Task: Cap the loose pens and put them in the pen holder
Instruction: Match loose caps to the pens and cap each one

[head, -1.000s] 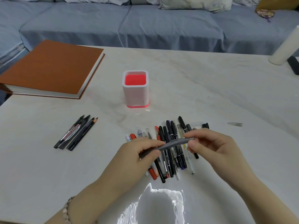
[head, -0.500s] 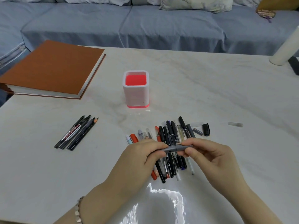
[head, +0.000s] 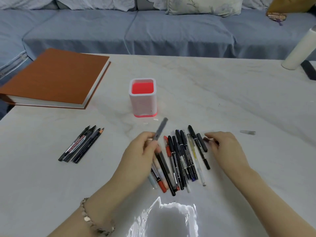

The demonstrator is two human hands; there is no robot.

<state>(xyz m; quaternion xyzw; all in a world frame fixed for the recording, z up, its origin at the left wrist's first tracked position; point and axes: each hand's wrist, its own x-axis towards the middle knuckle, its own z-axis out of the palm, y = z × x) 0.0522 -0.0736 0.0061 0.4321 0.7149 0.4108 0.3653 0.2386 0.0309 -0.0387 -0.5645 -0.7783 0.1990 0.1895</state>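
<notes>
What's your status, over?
Left hand grips grey pen, angled toward pen holder. Right hand on loose cap, grip unclear. Nothing between pen and holder.

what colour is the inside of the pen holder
The pen holder is bright red inside and white outside, seen best in the head view.

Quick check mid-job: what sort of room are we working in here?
Most likely a home living room: a blue-grey sofa with cushions runs right behind the pale marble-look table, which looks more like a coffee table than a desk.
</notes>
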